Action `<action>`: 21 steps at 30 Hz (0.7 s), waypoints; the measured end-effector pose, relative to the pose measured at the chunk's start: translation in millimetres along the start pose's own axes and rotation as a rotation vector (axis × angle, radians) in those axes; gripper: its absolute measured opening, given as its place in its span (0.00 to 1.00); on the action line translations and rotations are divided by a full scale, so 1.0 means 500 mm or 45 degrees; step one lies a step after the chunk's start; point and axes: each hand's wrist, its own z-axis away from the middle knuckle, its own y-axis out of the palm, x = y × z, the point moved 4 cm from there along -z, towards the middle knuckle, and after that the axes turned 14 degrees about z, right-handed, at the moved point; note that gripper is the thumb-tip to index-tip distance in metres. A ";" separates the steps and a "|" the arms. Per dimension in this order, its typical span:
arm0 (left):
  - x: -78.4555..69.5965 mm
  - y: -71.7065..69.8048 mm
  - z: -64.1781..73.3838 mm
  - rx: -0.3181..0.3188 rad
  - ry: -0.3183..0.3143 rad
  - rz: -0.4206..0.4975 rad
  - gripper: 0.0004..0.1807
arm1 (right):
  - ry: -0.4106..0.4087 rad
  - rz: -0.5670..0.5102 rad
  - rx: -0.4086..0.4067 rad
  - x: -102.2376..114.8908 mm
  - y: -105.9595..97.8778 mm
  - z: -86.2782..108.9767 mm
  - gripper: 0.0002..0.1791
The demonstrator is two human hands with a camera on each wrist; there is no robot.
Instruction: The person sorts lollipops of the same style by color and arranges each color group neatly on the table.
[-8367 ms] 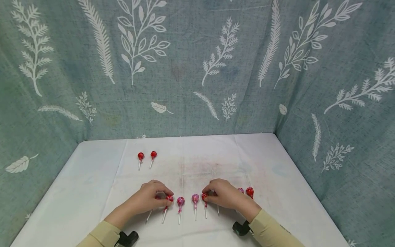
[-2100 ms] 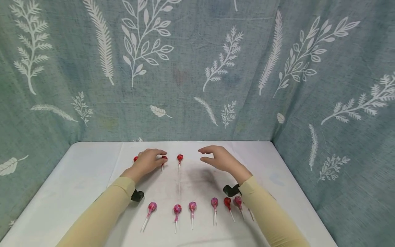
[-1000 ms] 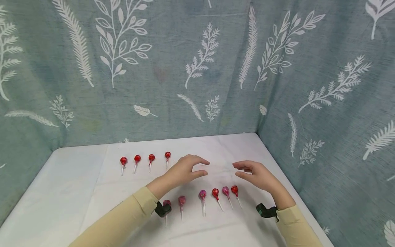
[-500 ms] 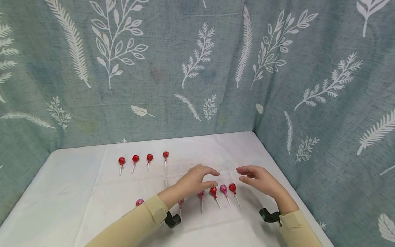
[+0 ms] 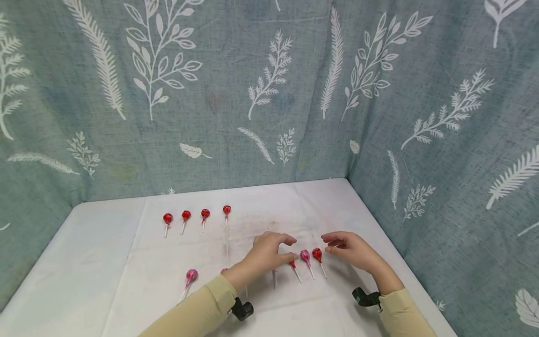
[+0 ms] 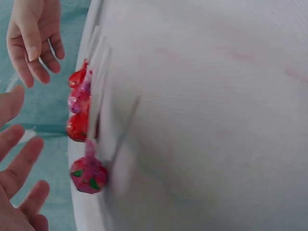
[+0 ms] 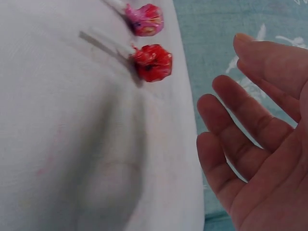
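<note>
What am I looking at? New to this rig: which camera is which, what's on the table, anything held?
No robot: a person's bare left hand and right hand. The wide picture is from a head-worn camera; the two close-ups come from a camera on each wrist. On the white table cover lie wrapped lollipops: four red ones in a far row, pink ones and red ones nearer, some partly hidden by the left arm. Both hands are near those, holding nothing.
</note>
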 end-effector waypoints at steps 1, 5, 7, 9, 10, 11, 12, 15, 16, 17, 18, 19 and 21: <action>0.003 0.002 0.000 -0.007 -0.019 -0.006 0.22 | 0.003 -0.005 0.007 -0.003 0.003 -0.001 0.21; 0.017 0.013 0.000 -0.023 -0.078 -0.049 0.24 | 0.025 -0.019 0.031 -0.017 0.014 -0.007 0.21; 0.025 0.018 -0.001 -0.036 -0.095 -0.079 0.24 | 0.033 -0.013 0.045 -0.022 0.020 -0.011 0.21; 0.033 0.024 -0.003 -0.045 -0.112 -0.106 0.24 | 0.039 0.004 0.067 -0.026 0.028 -0.016 0.22; 0.036 0.026 -0.005 -0.045 -0.119 -0.119 0.23 | 0.041 0.013 0.077 -0.026 0.032 -0.018 0.22; 0.040 0.028 -0.006 -0.046 -0.126 -0.133 0.23 | 0.047 0.017 0.088 -0.026 0.035 -0.021 0.22; 0.043 0.031 -0.007 -0.045 -0.134 -0.150 0.23 | 0.048 0.030 0.095 -0.026 0.037 -0.023 0.22; 0.050 0.038 -0.010 -0.042 -0.151 -0.188 0.22 | 0.044 0.069 0.109 -0.024 0.044 -0.030 0.22; 0.052 0.039 -0.011 -0.044 -0.154 -0.198 0.21 | 0.038 0.084 0.113 -0.023 0.045 -0.032 0.22; 0.053 0.040 -0.012 -0.047 -0.153 -0.205 0.21 | 0.033 0.097 0.116 -0.022 0.047 -0.034 0.22; 0.053 0.041 -0.012 -0.049 -0.151 -0.210 0.20 | 0.026 0.114 0.118 -0.021 0.048 -0.036 0.21; 0.053 0.042 -0.012 -0.051 -0.146 -0.214 0.19 | 0.020 0.129 0.120 -0.020 0.049 -0.037 0.21; 0.054 0.043 -0.013 -0.052 -0.135 -0.225 0.18 | 0.013 0.156 0.130 -0.018 0.052 -0.040 0.20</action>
